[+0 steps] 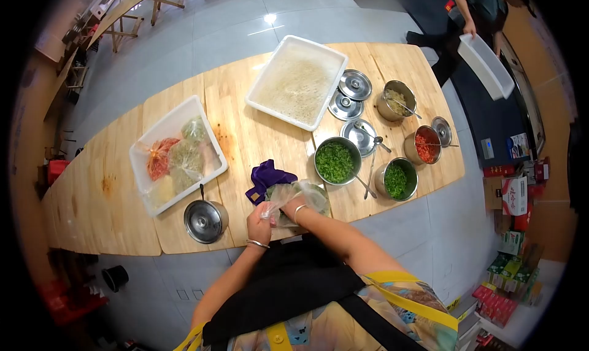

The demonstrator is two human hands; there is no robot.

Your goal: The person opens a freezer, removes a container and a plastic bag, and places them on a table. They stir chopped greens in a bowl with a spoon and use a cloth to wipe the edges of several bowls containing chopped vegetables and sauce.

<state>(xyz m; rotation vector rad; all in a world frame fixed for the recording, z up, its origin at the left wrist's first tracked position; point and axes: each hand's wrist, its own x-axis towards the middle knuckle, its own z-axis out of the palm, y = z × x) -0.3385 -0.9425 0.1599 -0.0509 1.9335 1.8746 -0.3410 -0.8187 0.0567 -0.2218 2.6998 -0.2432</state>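
Observation:
A clear plastic bag (314,196) with something green in it lies at the table's near edge. My left hand (259,225) is closed on the gathered edge of this bag. My right hand (293,207) is at the bag's mouth, partly covered by the plastic, so its fingers are hidden. A crumpled purple cloth (270,175) lies just beyond both hands. To the right stands a steel pot of chopped greens (336,161) with a spoon in it. A lidded steel pot (204,221) is left of my left hand.
A white tub (222,162) holds several filled bags; a white tray (251,99) contains pale, grainy food. At right are pots of greens (396,179), chopped red pieces (424,147) and a pale mince (396,100), plus loose lids (356,84). Another person carries a white container (488,65).

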